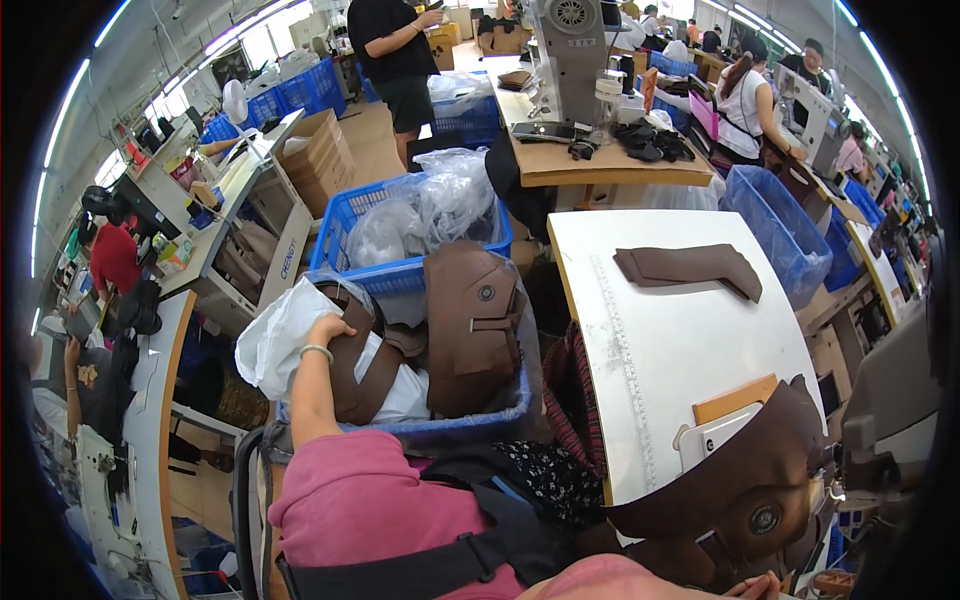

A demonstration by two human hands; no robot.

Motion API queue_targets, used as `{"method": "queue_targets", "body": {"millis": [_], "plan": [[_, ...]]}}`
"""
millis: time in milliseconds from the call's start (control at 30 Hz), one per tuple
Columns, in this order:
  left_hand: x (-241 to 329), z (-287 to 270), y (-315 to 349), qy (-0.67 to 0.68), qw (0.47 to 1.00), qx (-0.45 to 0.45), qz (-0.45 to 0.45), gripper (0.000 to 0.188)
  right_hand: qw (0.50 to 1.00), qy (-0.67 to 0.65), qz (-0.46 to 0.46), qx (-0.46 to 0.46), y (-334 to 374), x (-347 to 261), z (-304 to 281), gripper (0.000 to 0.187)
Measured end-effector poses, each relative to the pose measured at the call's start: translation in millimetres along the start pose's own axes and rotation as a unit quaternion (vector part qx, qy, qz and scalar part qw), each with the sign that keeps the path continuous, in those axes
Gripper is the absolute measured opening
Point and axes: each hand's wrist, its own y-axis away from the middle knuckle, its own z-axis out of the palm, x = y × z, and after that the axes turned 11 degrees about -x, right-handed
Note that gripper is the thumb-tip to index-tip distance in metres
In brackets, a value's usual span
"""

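Left arm (314, 398) stretched forward, left hand (325, 332) touching brown panel (345, 378), right hand (757, 587) low at right, both grips unclear

Single head-worn fisheye, close above, facing forward-down.

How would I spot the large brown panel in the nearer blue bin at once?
Left of the white tabletop stands the nearer blue bin. The large brown panel is in its right half, right of the left hand. Unlike the curved brown piece at that hand, it shows a round emblem.
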Motion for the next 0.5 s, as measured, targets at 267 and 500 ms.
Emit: {"method": "queue_targets", "body": {"millis": [267, 500], "plan": [[57.1, -59.1, 42.3, 0.106, 0.993, -0.032, 0.046, 0.06, 1.0, 0.0, 0.015, 0.007, 9.4, -13.8, 2.6, 0.014], [125.2, -137.1, 63.7, 0.582, 0.734, -0.043, 0.348, 0.025, 1.0, 0.014, -0.002, 0.012, -2.3, 4.5, 1.3, 0.016]]}}
